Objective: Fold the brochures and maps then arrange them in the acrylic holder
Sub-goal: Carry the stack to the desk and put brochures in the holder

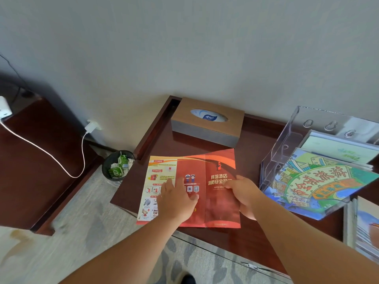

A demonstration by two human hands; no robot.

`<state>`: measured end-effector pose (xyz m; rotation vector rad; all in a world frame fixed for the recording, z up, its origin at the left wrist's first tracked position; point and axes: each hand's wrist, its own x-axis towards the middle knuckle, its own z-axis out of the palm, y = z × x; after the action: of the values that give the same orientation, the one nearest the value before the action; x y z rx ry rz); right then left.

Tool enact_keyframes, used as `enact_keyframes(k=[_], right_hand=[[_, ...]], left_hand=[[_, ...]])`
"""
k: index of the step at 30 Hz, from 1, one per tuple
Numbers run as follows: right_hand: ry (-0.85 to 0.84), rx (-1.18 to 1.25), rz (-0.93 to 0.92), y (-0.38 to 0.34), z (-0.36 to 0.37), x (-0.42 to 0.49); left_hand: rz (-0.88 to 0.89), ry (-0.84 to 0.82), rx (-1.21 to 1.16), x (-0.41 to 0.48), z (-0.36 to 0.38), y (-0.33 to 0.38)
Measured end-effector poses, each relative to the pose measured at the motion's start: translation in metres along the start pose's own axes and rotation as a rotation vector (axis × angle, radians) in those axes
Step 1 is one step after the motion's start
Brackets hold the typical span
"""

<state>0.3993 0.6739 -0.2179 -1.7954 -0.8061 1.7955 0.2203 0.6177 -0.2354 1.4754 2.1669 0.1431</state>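
Observation:
A red three-panel brochure (192, 167) lies unfolded near the front-left corner of the dark wooden table (242, 238). My left hand (176, 199) presses flat on its left and middle panels. My right hand (244, 195) grips the right panel at its right edge and lifts it slightly off the table. To the right stands the clear acrylic holder (287, 144), with a colourful illustrated map (311, 181) in its front pocket and pale green leaflets (338, 148) in the pocket behind.
A wooden tissue box (207, 121) sits against the wall behind the brochure. More printed sheets (363, 226) are stacked at the right edge. Left of the table, a black bin (118, 165) with green cartons stands on the floor beside a white charger cable (61, 162).

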Motion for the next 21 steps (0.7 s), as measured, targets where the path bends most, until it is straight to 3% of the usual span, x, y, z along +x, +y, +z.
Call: enact_keyframes(k=[6,11,17,21], right_hand=[[-0.045,0.111,-0.038,-0.008,-0.003,-0.007],[-0.151,0.187,-0.020,-0.013,-0.006,-0.017],[-0.265,0.198,-0.006,-0.016,-0.001,-0.024],[-0.240,0.153,-0.062,-0.012,0.011,-0.023]], left_hand=[[0.054,-0.024,-0.144,-0.005,-0.002,0.014],[0.041,0.039,-0.402,-0.009,-0.011,0.018],[0.060,-0.075,-0.677,-0.015,-0.029,0.036],[0.039,0.021,-0.799,-0.015,-0.032,0.044]])
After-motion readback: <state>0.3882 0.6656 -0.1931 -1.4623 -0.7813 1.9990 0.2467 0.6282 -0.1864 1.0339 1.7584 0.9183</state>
